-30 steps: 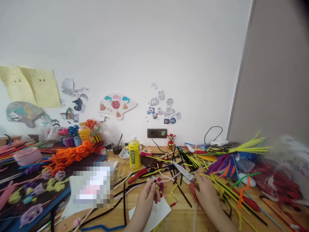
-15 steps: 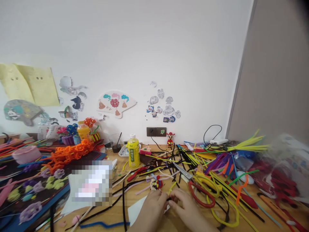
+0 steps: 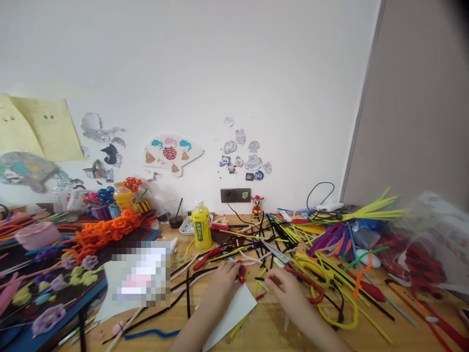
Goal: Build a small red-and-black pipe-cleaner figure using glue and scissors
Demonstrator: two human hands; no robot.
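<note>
Left hand (image 3: 224, 277) curled over a small red-and-blue figure (image 3: 241, 272), which sits at its fingertips by the top corner of a white paper sheet (image 3: 240, 307) on the desk (image 3: 266, 320); can't tell from here whether it's gripped or just covered. Right hand (image 3: 281, 284) pinches a short black pipe-cleaner piece (image 3: 260, 278), free end poking toward the left hand. Risks, my guess: the piece is short and dark, so a loosened pinch could lose it among the loose black pipe cleaners (image 3: 188, 293); pressing too hard with the left fingers might squash or bend the figure; the scissors (image 3: 277, 253) lie just beyond the right hand, blades toward the wall, so a careless reach could nudge them or nick a finger. Yellow drink bottle (image 3: 202, 232) is upright, could tip if an arm swings wide. Text: bottle's green label panel reads 冰糖雪梨 top to bottom, mark above it too small to read; wall fan (image 3: 172, 155) shows a red 囍, stickers nearby have nothing legible
</note>
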